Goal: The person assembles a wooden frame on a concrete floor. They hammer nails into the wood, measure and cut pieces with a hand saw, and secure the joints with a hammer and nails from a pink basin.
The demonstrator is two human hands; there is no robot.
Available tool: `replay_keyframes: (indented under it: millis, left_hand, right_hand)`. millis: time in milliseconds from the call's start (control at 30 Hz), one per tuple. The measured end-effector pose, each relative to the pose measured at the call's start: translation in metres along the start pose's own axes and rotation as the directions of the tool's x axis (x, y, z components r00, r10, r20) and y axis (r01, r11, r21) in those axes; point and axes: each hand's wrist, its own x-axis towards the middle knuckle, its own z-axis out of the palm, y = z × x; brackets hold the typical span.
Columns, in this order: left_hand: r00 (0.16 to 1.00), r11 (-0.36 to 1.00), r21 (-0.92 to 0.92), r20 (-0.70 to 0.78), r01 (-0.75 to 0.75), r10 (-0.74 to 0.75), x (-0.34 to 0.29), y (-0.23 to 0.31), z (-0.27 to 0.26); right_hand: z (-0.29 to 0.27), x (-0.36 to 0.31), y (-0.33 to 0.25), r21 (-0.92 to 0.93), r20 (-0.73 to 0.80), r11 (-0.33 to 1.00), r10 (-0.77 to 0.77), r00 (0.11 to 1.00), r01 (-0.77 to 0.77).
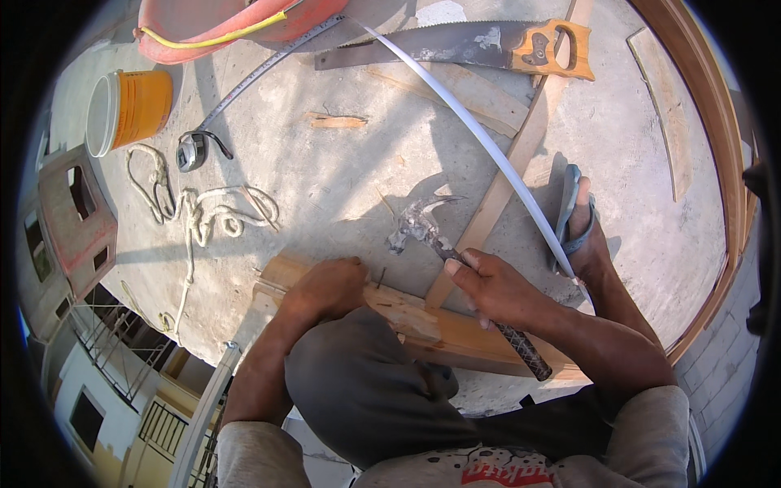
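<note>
My right hand [504, 289] is wrapped round the dark handle of a claw hammer [421, 222]. The worn, pale-spotted hammer head is raised, with its claw pointing away to the right. Below it lies a brown wooden beam [464, 332], running across in front of my knees. My left hand [332, 285] is closed and rests at the beam's left part; whatever its fingers hold is hidden. Just right of that hand, a thin nail [381, 277] sticks up from the wood. A narrow wooden strip [496, 195] meets the beam and runs off toward the far right.
Farther off lie a handsaw [488, 45], a tape measure [192, 151] with its blade drawn out, and a knotted rope [207, 213]. A yellow bucket [142, 106] lies near a red basin [203, 28]. My sandalled foot [579, 215] is at right; a drop beyond the floor edge shows lower left.
</note>
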Motion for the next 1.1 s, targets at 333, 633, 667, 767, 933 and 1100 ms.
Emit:
replay_keyframes:
  millis: [333,633,667,767,933,1100]
  left_hand:
    - [1.000,1.000,0.020,0.003,0.012,-0.012,-0.002,0.006,-0.005]
    - [0.998,0.998,0.031,0.032,0.048,-0.049,0.000,0.007,-0.008]
    - [0.998,0.998,0.040,0.031,0.058,-0.059,-0.001,0.007,-0.007]
    - [0.999,0.999,0.010,-0.024,0.030,-0.030,-0.003,0.005,-0.004]
    - [0.999,0.999,0.019,0.011,0.037,-0.037,0.001,0.001,-0.001]
    - [1.000,0.998,0.053,0.004,0.025,-0.026,0.000,0.009,-0.011]
  right_hand:
    - [-0.019,0.002,-0.005,0.087,-0.271,0.967,-0.210,0.939,0.241]
    - [0.011,0.015,0.009,0.052,-0.013,0.997,-0.064,0.998,0.065]
    - [0.004,0.013,0.008,0.150,-0.097,0.981,-0.109,0.989,0.122]
    - [-0.012,0.005,-0.004,0.395,-0.415,0.818,-0.248,0.875,0.419]
    - [0.020,0.000,-0.004,0.379,-0.513,0.823,-0.193,0.836,0.423]
    - [0.022,0.010,0.018,0.167,0.001,0.985,-0.030,1.000,0.029]
